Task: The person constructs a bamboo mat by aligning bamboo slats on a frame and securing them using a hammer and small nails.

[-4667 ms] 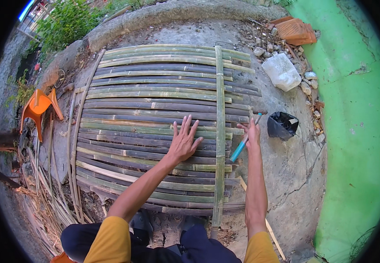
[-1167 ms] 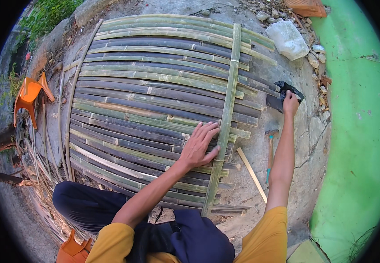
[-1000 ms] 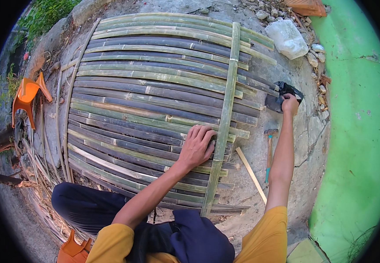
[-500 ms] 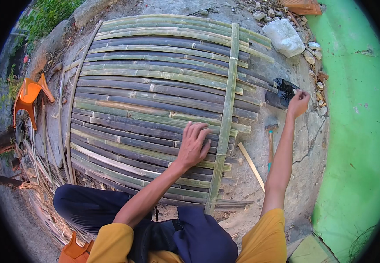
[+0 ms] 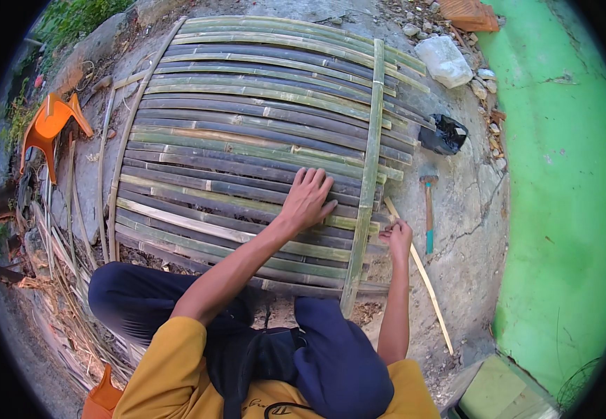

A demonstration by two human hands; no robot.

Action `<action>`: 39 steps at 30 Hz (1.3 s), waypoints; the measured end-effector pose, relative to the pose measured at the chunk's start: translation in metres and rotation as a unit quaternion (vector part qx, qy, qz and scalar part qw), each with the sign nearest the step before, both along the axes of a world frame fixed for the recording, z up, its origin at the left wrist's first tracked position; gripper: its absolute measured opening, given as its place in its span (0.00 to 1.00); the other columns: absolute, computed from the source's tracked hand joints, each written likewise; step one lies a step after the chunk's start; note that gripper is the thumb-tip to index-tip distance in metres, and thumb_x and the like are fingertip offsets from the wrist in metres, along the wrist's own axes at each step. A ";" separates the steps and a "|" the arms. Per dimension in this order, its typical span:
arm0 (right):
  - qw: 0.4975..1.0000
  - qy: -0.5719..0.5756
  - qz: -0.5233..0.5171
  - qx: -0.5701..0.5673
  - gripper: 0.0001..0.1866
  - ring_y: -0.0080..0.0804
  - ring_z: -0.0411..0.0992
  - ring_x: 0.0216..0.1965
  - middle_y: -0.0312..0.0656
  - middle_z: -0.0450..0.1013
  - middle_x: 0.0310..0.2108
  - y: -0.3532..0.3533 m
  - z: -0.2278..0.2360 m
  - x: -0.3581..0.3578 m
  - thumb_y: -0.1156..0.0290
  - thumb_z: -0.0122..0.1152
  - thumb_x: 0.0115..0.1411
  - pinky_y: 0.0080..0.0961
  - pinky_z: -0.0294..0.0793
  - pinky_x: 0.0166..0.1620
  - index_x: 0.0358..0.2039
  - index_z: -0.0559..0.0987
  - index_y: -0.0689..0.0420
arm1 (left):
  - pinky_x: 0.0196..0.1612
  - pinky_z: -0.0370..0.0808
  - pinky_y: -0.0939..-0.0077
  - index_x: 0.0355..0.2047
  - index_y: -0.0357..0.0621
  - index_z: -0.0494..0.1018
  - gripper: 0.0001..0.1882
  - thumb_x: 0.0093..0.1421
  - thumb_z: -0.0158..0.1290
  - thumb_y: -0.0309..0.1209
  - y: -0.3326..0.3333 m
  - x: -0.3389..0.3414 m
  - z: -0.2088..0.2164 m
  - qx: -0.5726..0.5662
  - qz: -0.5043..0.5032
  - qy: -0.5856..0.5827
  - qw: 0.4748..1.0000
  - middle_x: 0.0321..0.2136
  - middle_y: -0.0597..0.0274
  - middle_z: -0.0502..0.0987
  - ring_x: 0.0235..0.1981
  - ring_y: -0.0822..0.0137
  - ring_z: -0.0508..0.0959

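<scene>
A panel of split bamboo slats (image 5: 247,123) lies on the ground, green and dark pieces side by side. One bamboo crosspiece (image 5: 371,140) lies over them near their right ends. My left hand (image 5: 308,199) rests on the slats just left of this crosspiece, fingers stretched out, gripping nothing. Beside the slat ends, right of the crosspiece, my right hand (image 5: 398,239) is closed in a pinch; whatever it holds is too small to name. A thin pale wooden strip (image 5: 428,286) passes beside that hand. Farther right lies a hammer (image 5: 428,213) with a blue-green grip.
Beyond the hammer sits a black plastic bag (image 5: 444,134). A white stone block (image 5: 444,61) and rubble lie at the far right, along a green wall (image 5: 561,174). At left are an orange plastic chair (image 5: 53,126) and loose bamboo strips (image 5: 72,202). A second crosspiece (image 5: 132,126) edges the panel.
My right hand has left the black plastic bag and come back toward me, to the slat ends by the crosspiece. My left hand stays on the slats. The view has shifted slightly.
</scene>
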State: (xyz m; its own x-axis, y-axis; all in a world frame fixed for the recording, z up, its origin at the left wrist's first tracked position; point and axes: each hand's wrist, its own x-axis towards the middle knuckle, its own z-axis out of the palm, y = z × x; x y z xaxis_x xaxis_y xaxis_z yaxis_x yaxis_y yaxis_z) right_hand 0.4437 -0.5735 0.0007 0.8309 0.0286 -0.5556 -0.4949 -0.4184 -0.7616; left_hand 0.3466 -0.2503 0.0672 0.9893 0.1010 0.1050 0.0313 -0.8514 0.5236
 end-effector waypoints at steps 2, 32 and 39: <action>0.999 0.001 -0.023 0.032 0.18 0.45 0.82 0.32 0.49 0.74 0.36 0.017 0.011 -0.008 0.74 0.43 0.69 0.41 0.88 0.42 0.53 0.74 0.71 | 0.60 0.64 0.53 0.49 0.41 0.71 0.26 0.60 0.62 0.46 0.008 -0.001 -0.009 0.016 -0.007 0.045 0.999 0.48 0.50 0.71 0.55 0.51 0.69; 0.986 0.020 -0.076 0.148 0.16 0.26 0.81 0.36 0.40 0.79 0.42 -0.019 0.031 -0.105 0.65 0.59 0.72 0.17 0.74 0.30 0.52 0.79 0.64 | 0.59 0.69 0.45 0.45 0.39 0.72 0.14 0.63 0.55 0.35 -0.012 -0.019 -0.003 -0.026 -0.074 0.136 0.988 0.47 0.45 0.74 0.56 0.44 0.72; 0.960 -0.278 -0.041 -0.016 0.18 0.34 0.80 0.48 0.48 0.77 0.49 -0.013 0.065 -0.100 0.74 0.54 0.73 0.27 0.82 0.48 0.61 0.75 0.65 | 0.76 0.43 0.47 0.74 0.39 0.51 0.46 0.67 0.46 0.59 -0.089 -0.013 -0.004 -0.019 -0.035 -0.030 0.999 0.75 0.45 0.49 0.76 0.48 0.49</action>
